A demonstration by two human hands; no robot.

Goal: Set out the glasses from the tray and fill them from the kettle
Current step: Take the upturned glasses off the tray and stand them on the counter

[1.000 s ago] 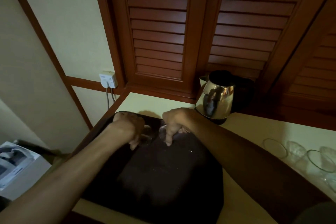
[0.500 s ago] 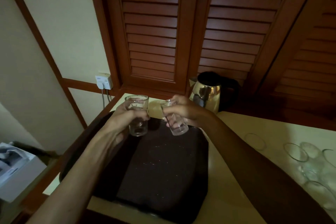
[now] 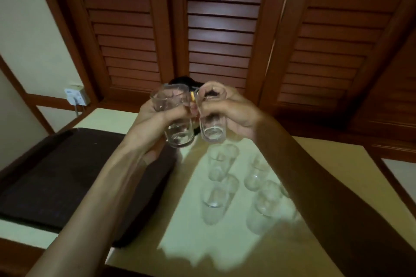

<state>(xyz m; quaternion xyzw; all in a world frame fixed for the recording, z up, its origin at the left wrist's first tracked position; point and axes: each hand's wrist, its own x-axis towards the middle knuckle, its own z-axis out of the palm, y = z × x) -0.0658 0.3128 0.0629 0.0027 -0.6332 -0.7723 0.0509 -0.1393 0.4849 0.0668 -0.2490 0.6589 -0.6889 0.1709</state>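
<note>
A person's two bare forearms reach forward over a pale cream worktop (image 3: 315, 164) in a dim room. The left hand (image 3: 155, 117) has its grip closed around a clear, straight-sided drinking glass (image 3: 173, 117), fingers wrapped about its middle. The right hand (image 3: 234, 110) has its grip closed around a second clear drinking glass (image 3: 211, 123) in the same way. Both glasses are held in the air, upright or nearly so, side by side and almost touching, and both look empty.

Below them, on the worktop, four more clear glasses (image 3: 243, 184) stand in a loose cluster, blurred. To the left lies a dark brown rectangular tray (image 3: 56, 175) with nothing visible on its bare surface; the left forearm crosses over its right edge.

Behind the held glasses only a dark top part of a kettle (image 3: 180, 80) shows; the rest is hidden. Reddish-brown louvred wooden shutters (image 3: 220, 29) fill the background, and a white wall socket (image 3: 75, 96) sits on the cream wall at left.
</note>
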